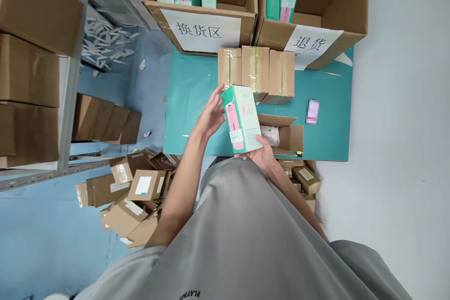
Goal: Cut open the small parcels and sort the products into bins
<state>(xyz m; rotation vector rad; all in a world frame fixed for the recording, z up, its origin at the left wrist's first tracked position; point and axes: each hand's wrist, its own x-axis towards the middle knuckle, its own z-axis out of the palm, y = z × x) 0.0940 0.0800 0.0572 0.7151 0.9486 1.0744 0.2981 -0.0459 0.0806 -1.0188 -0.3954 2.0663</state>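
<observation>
Both hands hold a green product box [242,118] with a pink device pictured on it, raised above a teal table [191,98]. My left hand [211,115] grips its upper left side, fingers curled on the edge. From below, my right hand [260,152] supports its bottom end. Just right of the box an opened brown carton [286,133] with white wrapping inside lies on the table. Three taped brown cartons [256,72] stand in a row behind it.
Two large open cardboard bins [202,14] [316,18] with paper signs hold similar green boxes at the table's far edge. Several small brown cartons [137,197] are piled on the blue floor at left. A metal shelf [66,103] with brown boxes stands at left.
</observation>
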